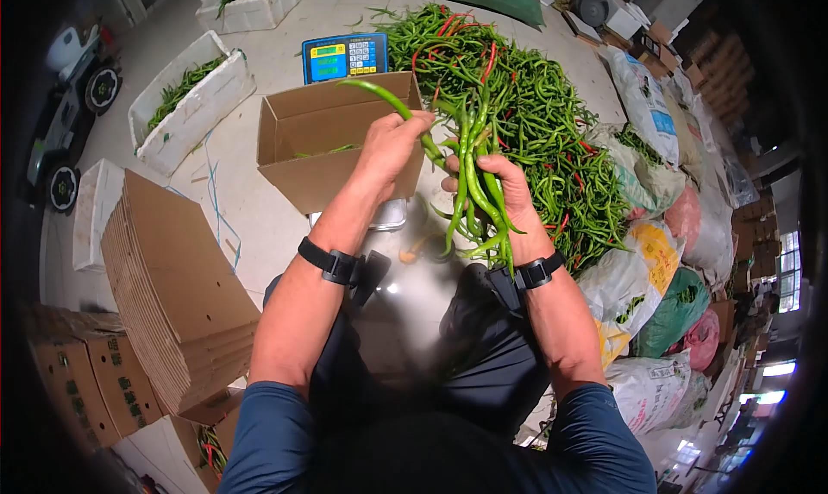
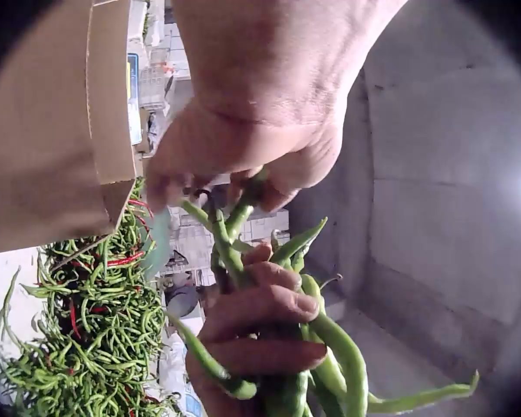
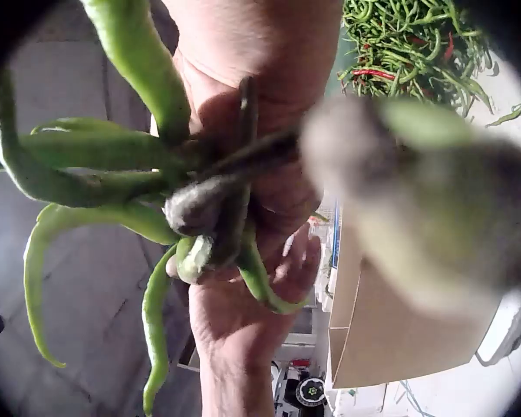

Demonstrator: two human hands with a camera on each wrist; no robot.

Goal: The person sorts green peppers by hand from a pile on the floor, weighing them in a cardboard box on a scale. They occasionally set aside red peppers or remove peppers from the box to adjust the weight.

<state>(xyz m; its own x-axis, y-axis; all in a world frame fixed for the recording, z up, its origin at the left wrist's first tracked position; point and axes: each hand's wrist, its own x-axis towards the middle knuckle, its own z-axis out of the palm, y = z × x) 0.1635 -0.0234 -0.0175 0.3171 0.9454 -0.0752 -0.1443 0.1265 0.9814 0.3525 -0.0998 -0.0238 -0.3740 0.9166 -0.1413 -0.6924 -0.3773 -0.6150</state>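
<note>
A pale concrete floor (image 1: 259,209) is seen, with foam boxes (image 1: 194,101) at the left and a stack of flat cartons (image 1: 172,287) below them. Next come an open box (image 1: 336,140) and a blue scale (image 1: 345,56) behind it. Over the box, one long pepper (image 1: 379,93) is pinched in the grip of the left hand (image 1: 392,140). Close beside it, a bunch of peppers (image 1: 470,175) is clasped in the curled grip of the right hand (image 1: 513,196). A big pepper pile (image 1: 535,106) and sacks (image 1: 655,278) lie at the right.
</note>
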